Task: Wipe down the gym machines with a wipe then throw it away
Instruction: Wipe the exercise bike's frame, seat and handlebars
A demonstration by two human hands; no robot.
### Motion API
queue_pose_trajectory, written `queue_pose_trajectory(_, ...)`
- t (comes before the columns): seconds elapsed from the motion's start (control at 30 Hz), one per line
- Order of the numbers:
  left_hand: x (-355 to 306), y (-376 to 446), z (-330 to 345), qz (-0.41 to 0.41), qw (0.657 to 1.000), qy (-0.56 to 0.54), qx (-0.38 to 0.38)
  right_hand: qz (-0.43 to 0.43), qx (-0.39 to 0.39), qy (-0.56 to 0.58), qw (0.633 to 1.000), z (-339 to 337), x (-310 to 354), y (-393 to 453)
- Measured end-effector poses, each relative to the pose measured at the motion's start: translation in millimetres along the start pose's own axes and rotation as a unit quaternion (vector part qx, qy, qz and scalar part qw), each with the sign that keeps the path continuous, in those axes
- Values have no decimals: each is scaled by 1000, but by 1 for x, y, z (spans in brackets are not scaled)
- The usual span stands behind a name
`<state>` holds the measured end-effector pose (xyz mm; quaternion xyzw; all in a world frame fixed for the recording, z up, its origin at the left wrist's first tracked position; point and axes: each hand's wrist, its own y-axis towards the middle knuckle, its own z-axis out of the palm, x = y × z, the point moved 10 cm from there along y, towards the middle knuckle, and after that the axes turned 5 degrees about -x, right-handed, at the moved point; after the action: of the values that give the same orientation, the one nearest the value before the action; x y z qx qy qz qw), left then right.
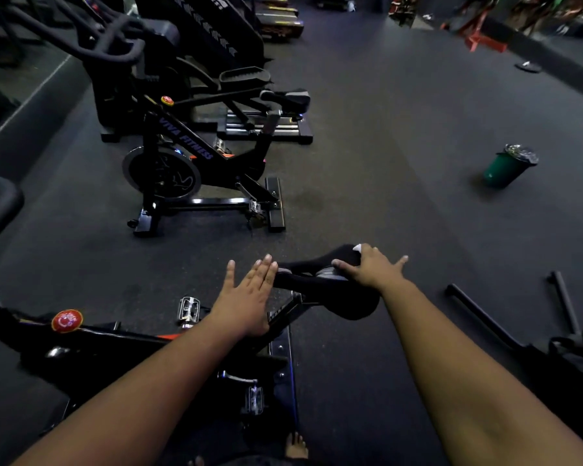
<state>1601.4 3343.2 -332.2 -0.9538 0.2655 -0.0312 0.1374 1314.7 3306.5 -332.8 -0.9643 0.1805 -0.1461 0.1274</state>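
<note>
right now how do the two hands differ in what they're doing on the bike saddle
The left hand lies flat with straight fingers at the narrow nose of the saddle, holding nothing. The right hand sits on top of the saddle further back, pressing a white wipe that peeks out beyond its fingers; its thumb is splayed wide to the side, while the left thumb spreads less. Both rest palm-down on the same black saddle.

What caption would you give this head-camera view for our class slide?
Right hand presses a white wipe on the bike saddle; left hand flat beside it.
</note>
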Motion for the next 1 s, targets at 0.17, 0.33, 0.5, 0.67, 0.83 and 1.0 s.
queue_pose_trajectory(0.17,1,1,2,2,1000,2,2,0,-38,62,997,4,3,-2)
queue_pose_trajectory(0.33,2,4,7,-4,1000,-6,2,-88,-43,-30,995,2,35,-7)
queue_pose_trajectory(0.5,2,3,7,-12,1000,-12,0,-238,-4,-132,962,28,117,-21)
queue_pose_trajectory(0.67,5,2,6,-13,1000,-2,1,-303,-63,-38,950,42,156,-58)
queue_pose_trajectory(0.83,6,4,9,-6,1000,-6,-16,-262,-124,-132,948,47,86,-89)
queue_pose_trajectory(1.0,4,5,10,-1,1000,-13,-13,-167,-183,-113,962,51,16,-117)
